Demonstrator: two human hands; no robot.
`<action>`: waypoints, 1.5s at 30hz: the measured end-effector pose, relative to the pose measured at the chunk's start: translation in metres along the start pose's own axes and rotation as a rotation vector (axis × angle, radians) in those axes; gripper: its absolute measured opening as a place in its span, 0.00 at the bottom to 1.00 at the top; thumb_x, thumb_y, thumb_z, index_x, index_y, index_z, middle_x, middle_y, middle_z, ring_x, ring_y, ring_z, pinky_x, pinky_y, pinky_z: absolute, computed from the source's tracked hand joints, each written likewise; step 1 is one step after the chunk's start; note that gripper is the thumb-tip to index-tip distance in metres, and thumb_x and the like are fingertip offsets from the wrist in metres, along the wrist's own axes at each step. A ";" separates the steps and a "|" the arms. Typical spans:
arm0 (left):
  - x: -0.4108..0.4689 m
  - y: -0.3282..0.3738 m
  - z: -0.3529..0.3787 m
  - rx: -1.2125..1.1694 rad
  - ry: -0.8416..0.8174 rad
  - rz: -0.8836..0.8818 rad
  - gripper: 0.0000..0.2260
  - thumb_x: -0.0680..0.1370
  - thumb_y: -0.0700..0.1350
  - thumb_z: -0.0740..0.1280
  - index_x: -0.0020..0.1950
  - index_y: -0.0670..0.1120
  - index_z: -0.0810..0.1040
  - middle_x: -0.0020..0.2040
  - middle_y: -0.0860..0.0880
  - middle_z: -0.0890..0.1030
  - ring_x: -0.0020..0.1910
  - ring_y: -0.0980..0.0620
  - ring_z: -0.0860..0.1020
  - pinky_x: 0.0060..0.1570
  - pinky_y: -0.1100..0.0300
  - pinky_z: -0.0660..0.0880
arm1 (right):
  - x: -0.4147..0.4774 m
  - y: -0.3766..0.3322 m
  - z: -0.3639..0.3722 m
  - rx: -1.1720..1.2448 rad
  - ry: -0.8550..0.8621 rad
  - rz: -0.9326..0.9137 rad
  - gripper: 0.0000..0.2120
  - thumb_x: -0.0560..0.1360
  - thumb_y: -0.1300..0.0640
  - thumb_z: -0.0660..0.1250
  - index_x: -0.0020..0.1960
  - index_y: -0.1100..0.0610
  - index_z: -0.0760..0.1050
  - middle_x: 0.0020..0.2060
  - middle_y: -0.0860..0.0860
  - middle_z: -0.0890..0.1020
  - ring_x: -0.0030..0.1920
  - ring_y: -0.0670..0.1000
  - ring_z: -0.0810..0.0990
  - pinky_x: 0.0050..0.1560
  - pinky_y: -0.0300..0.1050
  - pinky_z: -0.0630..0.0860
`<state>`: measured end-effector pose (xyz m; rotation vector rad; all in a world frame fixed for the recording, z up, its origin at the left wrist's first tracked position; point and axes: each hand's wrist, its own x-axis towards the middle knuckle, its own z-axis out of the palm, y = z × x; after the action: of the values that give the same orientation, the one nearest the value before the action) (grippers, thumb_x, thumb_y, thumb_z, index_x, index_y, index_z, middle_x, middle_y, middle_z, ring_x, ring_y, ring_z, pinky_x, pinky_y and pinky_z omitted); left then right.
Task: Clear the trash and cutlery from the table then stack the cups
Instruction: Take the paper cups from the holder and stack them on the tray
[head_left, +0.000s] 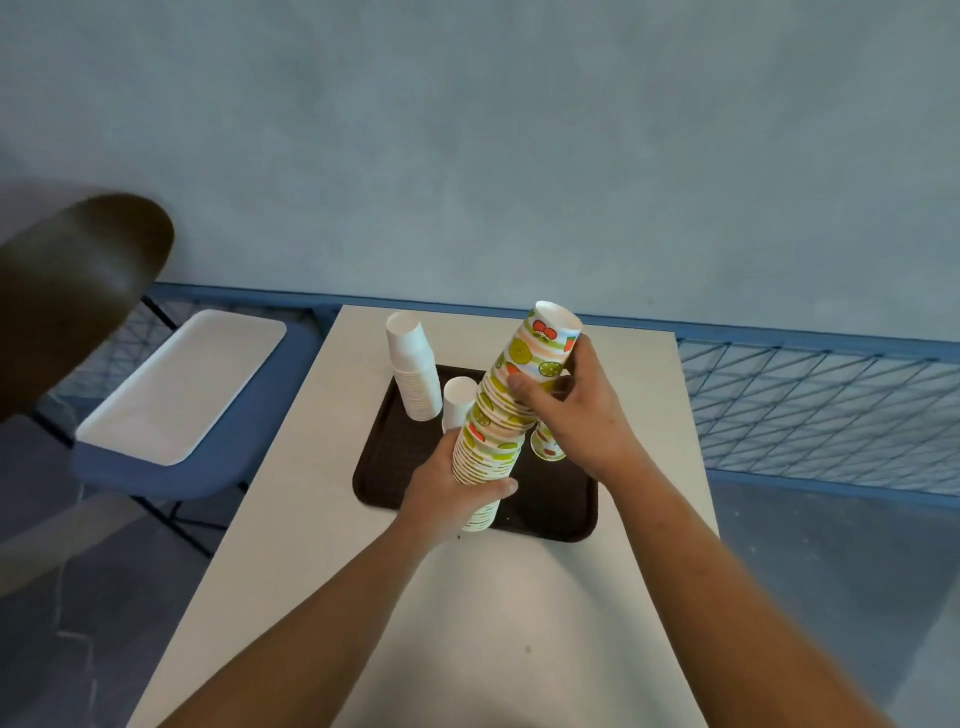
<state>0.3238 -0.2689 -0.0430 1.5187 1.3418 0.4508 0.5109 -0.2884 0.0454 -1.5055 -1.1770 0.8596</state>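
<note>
While tilted, cup stack (489, 446) in hands (445, 496) (577, 415).

The pale table (519, 597) bears a dark brown tray (550, 504) lying flat; small specks (460, 535) sit just beside the tray's near edge.

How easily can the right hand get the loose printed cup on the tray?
Probably not yet: the right hand grips the printed stack with the left hand. Once freed, likely yes; the loose cup sits just below it on the tray.
</note>
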 end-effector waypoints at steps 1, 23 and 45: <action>0.000 0.002 0.003 -0.005 0.004 -0.005 0.35 0.65 0.60 0.82 0.69 0.64 0.71 0.59 0.61 0.82 0.59 0.58 0.81 0.66 0.46 0.77 | 0.002 0.000 -0.004 0.003 -0.004 -0.009 0.28 0.76 0.46 0.74 0.71 0.48 0.67 0.60 0.41 0.80 0.56 0.38 0.81 0.48 0.31 0.79; 0.027 0.005 0.024 -0.082 0.011 -0.008 0.30 0.67 0.58 0.82 0.61 0.74 0.69 0.59 0.62 0.81 0.59 0.60 0.80 0.59 0.59 0.75 | 0.028 -0.009 -0.025 0.073 0.058 -0.139 0.28 0.76 0.49 0.75 0.71 0.52 0.68 0.62 0.45 0.81 0.61 0.46 0.81 0.58 0.43 0.82; 0.023 -0.031 0.018 -0.226 0.015 -0.047 0.31 0.70 0.50 0.83 0.67 0.64 0.71 0.59 0.64 0.82 0.61 0.56 0.81 0.64 0.50 0.80 | 0.062 0.183 0.001 -0.162 0.216 0.268 0.34 0.71 0.50 0.78 0.72 0.47 0.65 0.64 0.47 0.78 0.63 0.51 0.79 0.63 0.53 0.79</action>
<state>0.3291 -0.2604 -0.0843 1.2981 1.2891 0.5650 0.5725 -0.2339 -0.1288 -1.8690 -0.9159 0.7673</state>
